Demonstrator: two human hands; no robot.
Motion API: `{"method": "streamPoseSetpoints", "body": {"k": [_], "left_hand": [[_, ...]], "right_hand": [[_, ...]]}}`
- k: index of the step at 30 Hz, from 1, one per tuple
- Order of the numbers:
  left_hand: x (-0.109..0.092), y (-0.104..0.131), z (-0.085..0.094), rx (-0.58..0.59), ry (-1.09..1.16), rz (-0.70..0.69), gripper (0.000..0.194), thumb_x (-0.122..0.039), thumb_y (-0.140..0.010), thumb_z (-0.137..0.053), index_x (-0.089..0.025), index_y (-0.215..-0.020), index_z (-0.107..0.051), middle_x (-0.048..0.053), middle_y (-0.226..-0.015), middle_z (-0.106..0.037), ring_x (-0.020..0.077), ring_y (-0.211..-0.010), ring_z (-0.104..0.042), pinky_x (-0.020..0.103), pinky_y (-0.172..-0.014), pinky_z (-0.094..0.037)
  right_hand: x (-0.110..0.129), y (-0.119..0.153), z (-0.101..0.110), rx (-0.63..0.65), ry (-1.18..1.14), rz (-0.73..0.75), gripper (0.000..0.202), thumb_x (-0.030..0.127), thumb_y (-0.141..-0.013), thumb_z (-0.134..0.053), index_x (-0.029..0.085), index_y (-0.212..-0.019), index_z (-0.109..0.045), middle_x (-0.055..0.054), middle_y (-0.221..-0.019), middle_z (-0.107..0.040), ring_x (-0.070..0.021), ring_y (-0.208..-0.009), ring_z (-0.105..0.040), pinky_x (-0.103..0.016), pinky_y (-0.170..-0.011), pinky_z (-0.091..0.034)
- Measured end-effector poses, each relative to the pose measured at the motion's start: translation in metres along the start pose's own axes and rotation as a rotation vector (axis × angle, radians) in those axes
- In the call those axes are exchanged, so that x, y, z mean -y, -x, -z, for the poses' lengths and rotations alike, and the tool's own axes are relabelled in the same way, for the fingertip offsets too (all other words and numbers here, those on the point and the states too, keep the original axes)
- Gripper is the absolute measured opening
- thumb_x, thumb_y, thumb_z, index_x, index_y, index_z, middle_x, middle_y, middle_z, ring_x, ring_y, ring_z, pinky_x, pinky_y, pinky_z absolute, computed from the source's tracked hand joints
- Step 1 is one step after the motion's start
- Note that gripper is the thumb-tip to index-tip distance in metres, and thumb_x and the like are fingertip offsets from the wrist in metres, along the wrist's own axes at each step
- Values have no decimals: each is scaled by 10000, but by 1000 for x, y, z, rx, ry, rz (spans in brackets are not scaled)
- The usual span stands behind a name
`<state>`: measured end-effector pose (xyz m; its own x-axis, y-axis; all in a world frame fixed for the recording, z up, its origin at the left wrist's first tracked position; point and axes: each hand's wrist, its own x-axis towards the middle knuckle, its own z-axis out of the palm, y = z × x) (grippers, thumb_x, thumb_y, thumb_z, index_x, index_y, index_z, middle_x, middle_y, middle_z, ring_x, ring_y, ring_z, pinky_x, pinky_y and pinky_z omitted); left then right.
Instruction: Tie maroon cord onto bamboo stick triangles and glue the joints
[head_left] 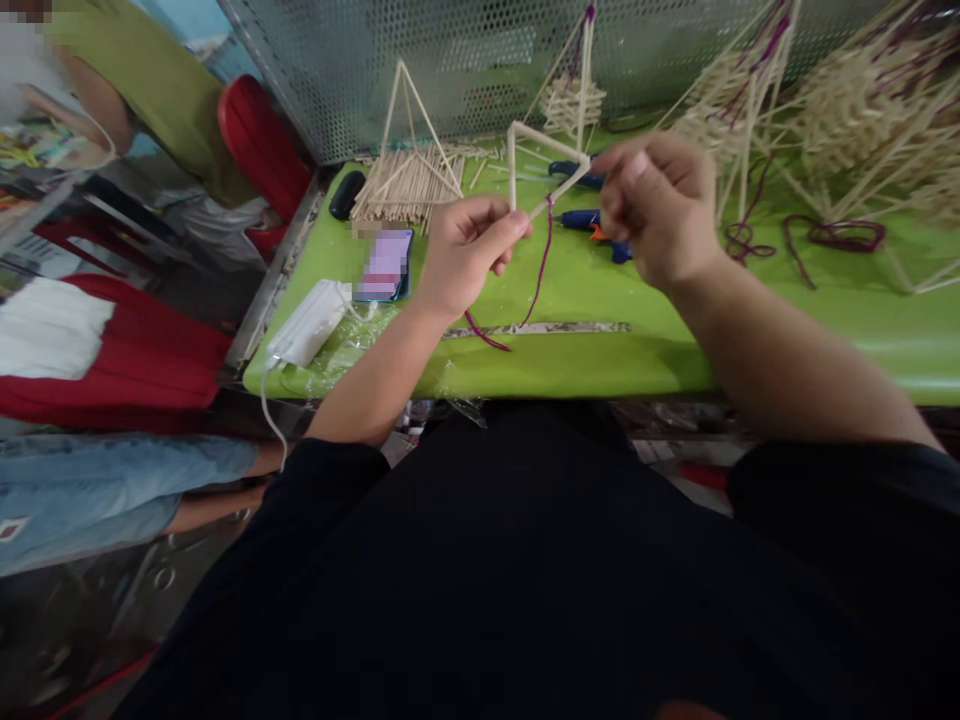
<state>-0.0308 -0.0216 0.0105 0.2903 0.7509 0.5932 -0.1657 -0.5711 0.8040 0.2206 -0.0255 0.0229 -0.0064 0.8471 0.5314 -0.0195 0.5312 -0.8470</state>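
Note:
A small frame of pale sticks [512,165] is held up above the green table. My left hand [471,245] pinches its lower left corner between thumb and fingers. Purple yarn [546,250] is tied on the frame's lower stick and hangs down toward the table. My right hand [664,205] is at the frame's right corner, its fingers curled in; what they hold, if anything, is too blurred to tell. Behind the frame lies a blue glue gun [581,218] with an orange part, partly hidden by my right hand.
The green table [600,365] bears a stick pile [397,190], a phone [386,262], a white power bank [309,322] with a cable and a flat strip [570,328]. Stick structures [739,90] stand at the back right. A person [150,90] is at the left.

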Motion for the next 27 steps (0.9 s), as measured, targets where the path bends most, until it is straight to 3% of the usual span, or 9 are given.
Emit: {"method": "streamPoseSetpoints", "body": {"k": [3, 6, 16, 22, 25, 27], "left_hand": [[5, 0, 2, 26, -115, -18, 438, -648, -1048, -742, -258, -855, -781, -42, -656, -638, 74, -565, -588, 236, -535, -489], [8, 0, 1, 59, -165, -50, 499, -704, -1049, -703, -258, -830, -754, -46, -638, -620, 76, -560, -608, 233, -535, -500], [8, 1, 2, 64, -234, -87, 531, -739, -1057, -661, -259, -849, -758, -43, -652, -641, 73, -557, -619, 228, -531, -511], [10, 0, 3, 8, -268, -62, 518, -713, -1077, -647, -252, -867, -757, -26, -673, -657, 83, -576, -612, 239, -537, -497], [5, 0, 3, -21, -219, -53, 469, -669, -1076, -684, -255, -873, -769, -26, -681, -667, 86, -572, -614, 252, -549, -511], [1, 0, 3, -35, -147, -57, 404, -610, -1069, -732, -261, -869, -779, -33, -680, -674, 83, -553, -603, 258, -545, -508]], "right_hand": [[9, 16, -11, 115, 39, -48, 518, 871, -763, -918, 408, -987, -859, -16, -654, -597, -216, -547, -357, -442, -524, -293], [15, 25, -19, 163, 73, -76, 503, 855, -770, -937, 395, -958, -859, -28, -680, -640, -214, -563, -394, -438, -538, -324], [12, 25, -21, 79, 90, 19, 439, 737, -864, -963, 341, -789, -788, -13, -638, -646, -187, -534, -405, -429, -524, -300], [0, 8, -23, -113, 18, 74, 590, 797, -755, -996, 304, -695, -678, 14, -526, -538, -144, -425, -330, -392, -445, -181], [-2, -8, -9, -253, -35, 88, 497, 682, -799, -985, 323, -718, -651, 29, -560, -533, -150, -418, -296, -408, -428, -157], [-2, -19, 5, -339, -54, 87, 541, 708, -776, -964, 346, -723, -566, 29, -602, -518, -163, -459, -266, -411, -437, -173]]}}
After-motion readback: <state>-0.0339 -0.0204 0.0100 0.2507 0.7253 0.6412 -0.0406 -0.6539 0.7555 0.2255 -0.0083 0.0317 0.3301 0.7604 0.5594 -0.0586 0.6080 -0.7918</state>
